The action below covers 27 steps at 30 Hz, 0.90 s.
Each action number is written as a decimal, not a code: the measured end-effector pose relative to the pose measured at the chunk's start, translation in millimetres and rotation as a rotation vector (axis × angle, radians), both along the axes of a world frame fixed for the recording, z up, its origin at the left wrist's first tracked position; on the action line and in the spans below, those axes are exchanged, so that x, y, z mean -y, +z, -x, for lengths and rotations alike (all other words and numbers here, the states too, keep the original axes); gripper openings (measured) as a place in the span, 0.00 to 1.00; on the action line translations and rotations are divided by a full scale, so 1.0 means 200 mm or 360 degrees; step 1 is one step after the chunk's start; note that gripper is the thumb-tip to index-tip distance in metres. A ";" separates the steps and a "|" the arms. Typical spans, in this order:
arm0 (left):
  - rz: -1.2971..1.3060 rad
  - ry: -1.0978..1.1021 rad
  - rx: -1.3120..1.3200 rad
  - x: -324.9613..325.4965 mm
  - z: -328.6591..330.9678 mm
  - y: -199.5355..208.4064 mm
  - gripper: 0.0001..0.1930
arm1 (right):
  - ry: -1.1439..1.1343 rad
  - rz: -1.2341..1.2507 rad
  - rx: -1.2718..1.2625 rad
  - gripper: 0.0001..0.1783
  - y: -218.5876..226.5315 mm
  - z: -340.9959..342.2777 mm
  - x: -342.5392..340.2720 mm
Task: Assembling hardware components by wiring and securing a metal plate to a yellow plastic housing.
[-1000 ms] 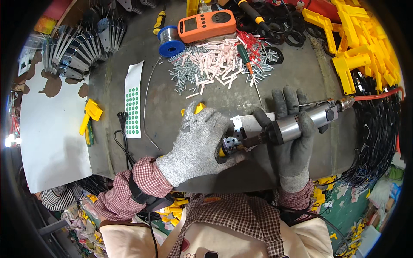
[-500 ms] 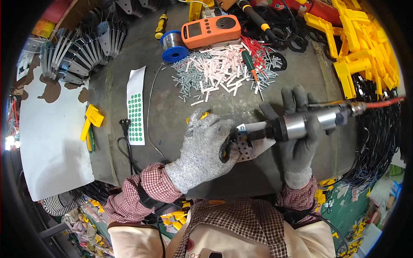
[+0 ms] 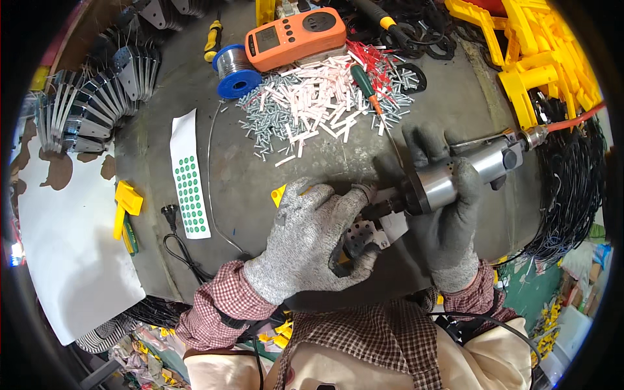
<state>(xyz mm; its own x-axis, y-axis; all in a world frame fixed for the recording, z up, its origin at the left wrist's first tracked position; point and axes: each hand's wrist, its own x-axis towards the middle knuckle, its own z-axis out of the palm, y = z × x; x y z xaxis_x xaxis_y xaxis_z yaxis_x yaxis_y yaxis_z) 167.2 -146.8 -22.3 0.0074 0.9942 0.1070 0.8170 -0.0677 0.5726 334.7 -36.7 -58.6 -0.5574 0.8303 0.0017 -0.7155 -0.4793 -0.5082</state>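
left hand (image 3: pixel 309 237): curled about perforated metal part (image 3: pixel 363 236) | right hand (image 3: pixel 450 237): loosely round silver tool (image 3: pixel 436 186) (red hose (image 3: pixel 577 117) attached)

Gap between wire (image 3: pixel 209 175) and hands (image 3: pixel 309 244), screw pile (image 3: pixel 253 120) beyond

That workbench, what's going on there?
A person's gloved right grip holds a silver power tool, while the gloved left grip holds a metal piece with holes. The tool's tip is close to the piece; whether they touch is unclear. Beyond them on the workbench lie screws and a green-handled screwdriver.
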 end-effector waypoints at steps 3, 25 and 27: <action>-0.0214 -0.0081 -0.0060 0.03 0.01 -0.03 0.40 | -0.0035 -0.0117 -0.0054 0.29 0.04 -0.01 0.01; 0.0633 0.0258 -0.0326 0.48 -0.01 -0.02 0.28 | -0.0165 0.0376 -0.0004 0.23 -0.08 -0.37 0.01; 0.0642 0.0235 -0.0348 0.48 0.00 -0.03 0.28 | -0.0183 0.0382 0.0041 0.23 -0.09 -0.38 0.01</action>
